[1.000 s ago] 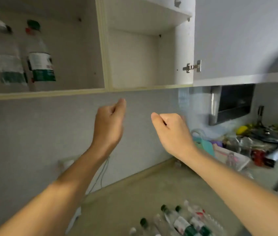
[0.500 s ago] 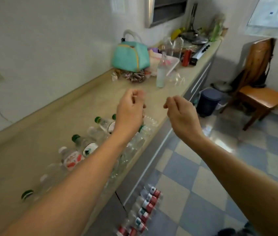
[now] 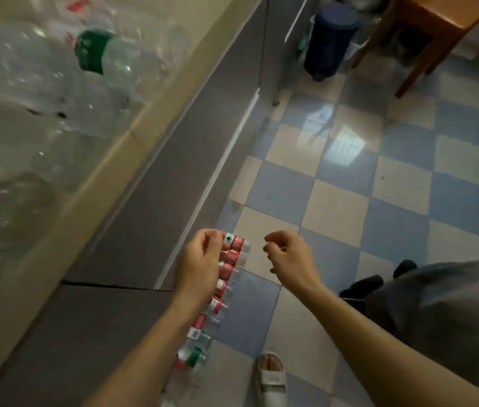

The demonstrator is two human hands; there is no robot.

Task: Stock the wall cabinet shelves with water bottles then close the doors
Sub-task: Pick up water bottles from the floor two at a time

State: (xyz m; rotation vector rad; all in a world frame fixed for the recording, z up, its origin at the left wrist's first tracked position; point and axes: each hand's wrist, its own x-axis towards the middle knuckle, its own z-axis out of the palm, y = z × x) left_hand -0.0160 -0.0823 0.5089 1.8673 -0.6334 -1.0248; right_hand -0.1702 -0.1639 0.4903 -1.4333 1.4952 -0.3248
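A checkered floor (image 3: 335,195) of blue and pale tiles fills the view, where a second ago the camera faced the open wall cabinet with two bottles standing on its left shelf; the gaze has swung down past the desk to the ground, so the cabinet is now out of sight. At far left the desk (image 3: 109,148) runs along the frame with its beige edge; clear water bottles on the desk (image 3: 41,74), blurred and very near the lens, lie on it, one showing a green cap; below the edge are the grey cupboard fronts (image 3: 150,201). Against the foot of those fronts a row of bottles on the floor (image 3: 223,277) lies side by side, most with red labels, one near the bottom with green. The left hand (image 3: 200,262) hovers over the upper end of that row, fingers loosely curled, grasping nothing; whether it touches a bottle I cannot tell. Just right of it the right hand (image 3: 288,257) hangs in the air over the tiles, fingers also loosely curled and empty. Lower right a sandalled foot (image 3: 270,377) stands on the floor; upper right are a dark bin (image 3: 332,36) and a wooden chair (image 3: 438,24). The downward turn suggests the next load will come from the floor row; stocking looks far from finished, and the doors remain to be closed.
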